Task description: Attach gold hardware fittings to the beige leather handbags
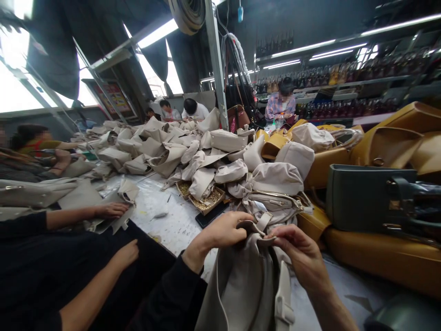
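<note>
Near centre, the left hand [220,232] and right hand [298,250] both pinch the top edge of a beige bag [241,285]. Best keep the 2 grips close, the edge taut, clear of the strap [283,294].

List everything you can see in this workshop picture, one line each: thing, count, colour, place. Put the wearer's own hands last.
Beige bag: one, held at bottom centre.
Bag pile: many, beige, mid-table.
Tan bags: several, right.
Grey-green bag: one, right.
Tray of small metal parts: one, gold contents, table centre.
Table: one, white, scuffed.
Co-worker's hands: two, left, one on a beige piece.
Other people: several, far side.
Left hand: grip on the bag's top edge.
Right hand: pinching the same edge.
</note>
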Motion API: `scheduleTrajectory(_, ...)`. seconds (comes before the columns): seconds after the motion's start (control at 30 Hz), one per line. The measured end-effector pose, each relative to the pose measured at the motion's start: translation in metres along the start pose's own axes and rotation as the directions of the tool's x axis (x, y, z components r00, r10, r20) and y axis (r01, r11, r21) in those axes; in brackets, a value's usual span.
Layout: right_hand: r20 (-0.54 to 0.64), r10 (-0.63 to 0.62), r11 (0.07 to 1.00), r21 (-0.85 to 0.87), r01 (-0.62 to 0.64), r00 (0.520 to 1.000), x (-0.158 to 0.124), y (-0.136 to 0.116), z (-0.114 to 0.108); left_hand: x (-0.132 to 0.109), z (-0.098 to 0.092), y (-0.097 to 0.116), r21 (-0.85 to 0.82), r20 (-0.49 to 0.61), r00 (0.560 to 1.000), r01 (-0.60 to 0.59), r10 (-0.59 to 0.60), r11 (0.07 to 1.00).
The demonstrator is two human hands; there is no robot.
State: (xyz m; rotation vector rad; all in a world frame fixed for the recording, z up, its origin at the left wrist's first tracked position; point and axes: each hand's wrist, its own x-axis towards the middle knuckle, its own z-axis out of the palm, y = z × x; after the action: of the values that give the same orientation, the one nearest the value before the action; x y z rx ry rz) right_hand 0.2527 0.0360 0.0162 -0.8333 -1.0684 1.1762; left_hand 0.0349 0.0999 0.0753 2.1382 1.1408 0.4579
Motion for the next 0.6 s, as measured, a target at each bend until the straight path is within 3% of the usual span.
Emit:
scheduleTrajectory(0.1, 0.062, 0.020, 1.000, 0.009, -0.021, 0.998, 0.003, -0.010, -0.004, 0.016, -0.003, -0.002, -0.048, 0.112, 0.990, -0.075, 0.080, 0.996)
scheduleTrajectory(0.2, 0.109, 0.018, 0.999, 0.024, -0.021, 0.994, 0.004, -0.020, -0.004, 0.026, -0.005, 0.002, -0.205, 0.243, 0.957, -0.110, 0.160, 0.973)
scheduleTrajectory(0.3, 0.154, 0.025, 1.000, 0.006, -0.027, 0.988, 0.004, -0.029, -0.005, 0.027, -0.005, 0.005, -0.289, 0.279, 0.934, -0.140, 0.223, 0.947)
scheduleTrajectory(0.43, 0.199, 0.033, 0.996, -0.083, -0.016, 0.979, 0.008, -0.042, -0.009, 0.020, 0.002, 0.007, -0.249, 0.171, 0.968, -0.140, 0.185, 0.958)
scheduleTrajectory(0.53, 0.306, 0.034, 0.985, -0.169, 0.019, 0.951, 0.014, -0.062, -0.009, 0.014, 0.010, 0.011, -0.164, 0.011, 0.998, -0.062, 0.065, 0.984)
scheduleTrajectory(0.6, 0.411, 0.048, 0.963, -0.261, 0.067, 0.910, 0.017, -0.078, -0.005, 0.012, 0.016, 0.014, -0.123, -0.113, 0.993, 0.027, -0.041, 0.992)
